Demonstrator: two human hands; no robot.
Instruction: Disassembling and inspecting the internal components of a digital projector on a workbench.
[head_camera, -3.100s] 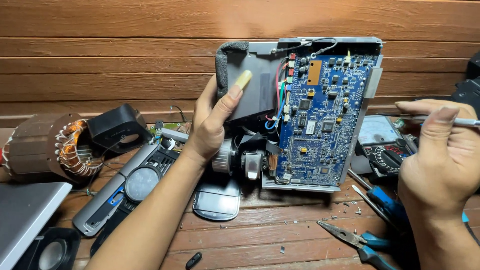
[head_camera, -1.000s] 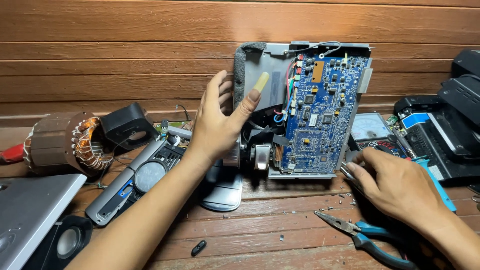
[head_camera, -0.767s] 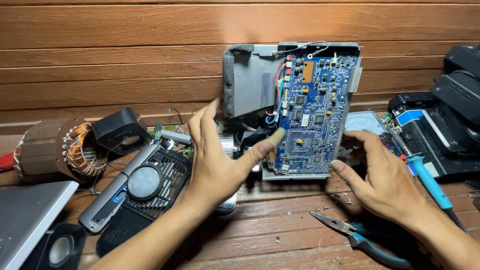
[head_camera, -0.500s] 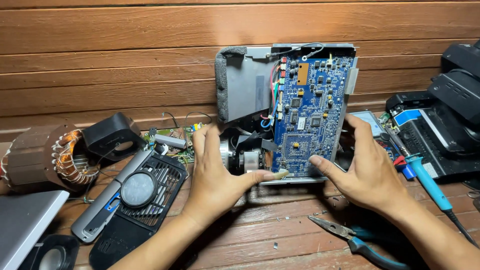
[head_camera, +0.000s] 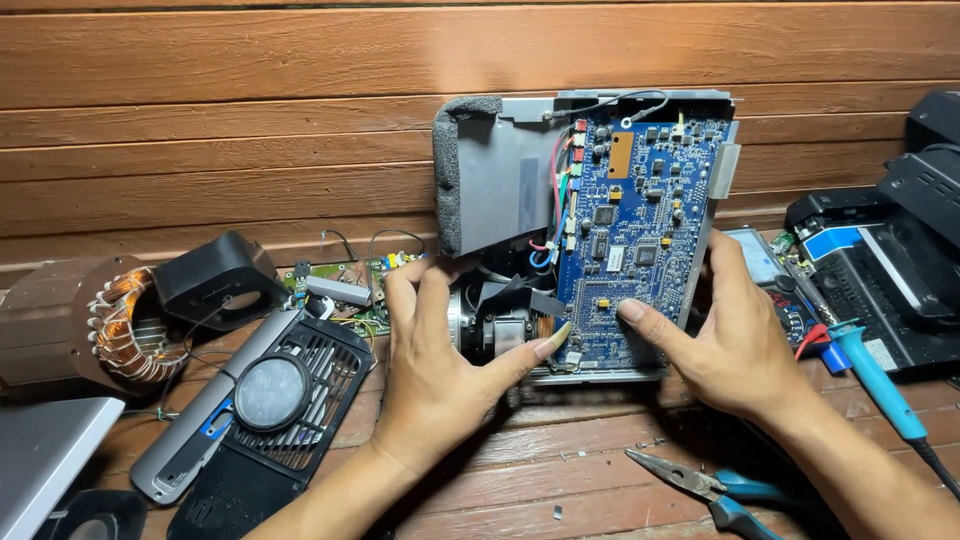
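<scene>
Bare desk planks lay open in front of the upright opened device, between the two forearms. Left hand and right hand closed off the lower edge of the blue circuit board. Left approach was blocked by the black grille cover, the motor stator and a small green board. Right approach was crowded by the blue-handled tool and black casing; pliers lay across the near planks. The wooden wall stood directly behind.

Both forearms are bare, with no sleeves showing. The left hand has a long thumbnail. The right hand wears no ring or glove.
</scene>
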